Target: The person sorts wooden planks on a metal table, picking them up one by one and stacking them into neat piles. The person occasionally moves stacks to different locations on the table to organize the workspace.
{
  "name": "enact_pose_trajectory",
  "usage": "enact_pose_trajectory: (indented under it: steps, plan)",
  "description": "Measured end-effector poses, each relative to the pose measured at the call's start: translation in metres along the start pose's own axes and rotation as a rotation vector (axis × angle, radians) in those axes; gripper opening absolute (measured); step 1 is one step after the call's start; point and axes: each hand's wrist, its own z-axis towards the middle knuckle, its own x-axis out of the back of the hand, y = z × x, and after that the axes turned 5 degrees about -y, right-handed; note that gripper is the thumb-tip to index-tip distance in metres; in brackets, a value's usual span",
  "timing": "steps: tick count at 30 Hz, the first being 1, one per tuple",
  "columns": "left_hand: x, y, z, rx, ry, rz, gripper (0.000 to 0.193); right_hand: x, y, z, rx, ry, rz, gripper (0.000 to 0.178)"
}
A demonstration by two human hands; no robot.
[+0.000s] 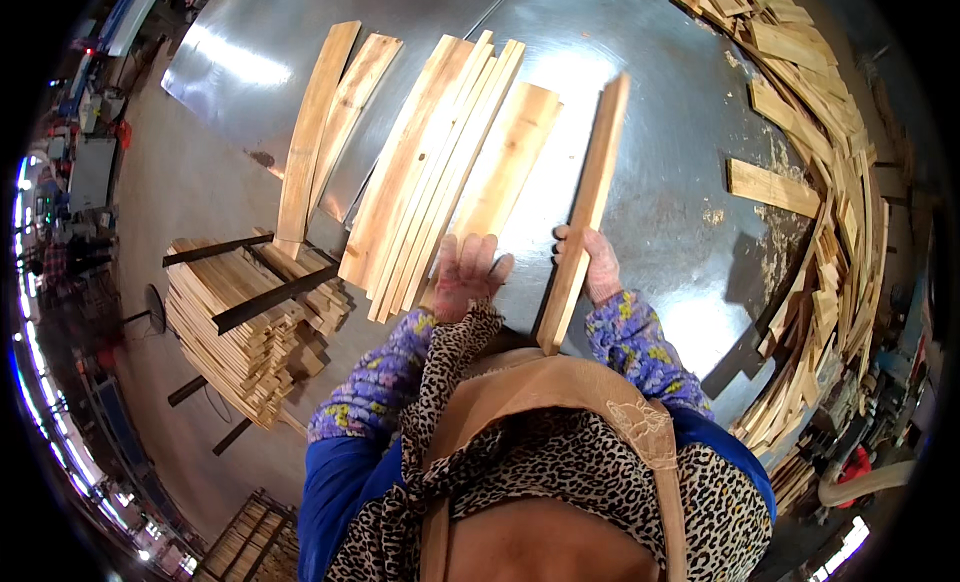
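Observation:
My right hand (600, 266) is closed around a long wooden board (588, 197) and holds it tilted up on its narrow side. The board's near end reaches my apron (545, 387). My left hand (468, 278) rests at the near end of a wide pale plank (508, 160), its fingers spread; the palm's underside is hidden. Just left of that plank, several narrow strips (455, 177) lie side by side against a wider board (405, 172). Two more boards (318, 132) lie farther left, touching each other at their near ends.
All this lies on a shiny metal table (670, 172). A heap of loose wooden offcuts (835, 172) lines the right edge, with one short piece (772, 188) jutting inward. Stacked boards (235, 322) sit on a dark metal rack (275, 300) at the left.

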Motion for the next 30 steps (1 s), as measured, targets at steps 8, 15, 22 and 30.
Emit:
enact_pose_trajectory:
  steps: [8, 15, 22, 30]
  plan:
    - [-0.013, -0.029, -0.013, -0.055, 0.035, 0.294, 0.039, 0.011, 0.004, 0.005, 0.027, 0.004, -0.123, 0.079]
    - [0.023, -0.079, -0.033, 0.114, -0.321, 0.033, 0.076, -0.041, 0.005, 0.026, 0.054, -0.126, -0.279, 0.085]
    - [0.104, -0.094, -0.005, 0.301, -0.18, -0.321, 0.073, -0.163, 0.045, 0.077, -0.137, -0.267, -1.083, 0.061]
    - [0.061, -0.077, -0.005, 0.486, -0.333, 0.221, 0.098, 0.018, -0.091, 0.102, 0.659, 0.276, -1.24, 0.072]
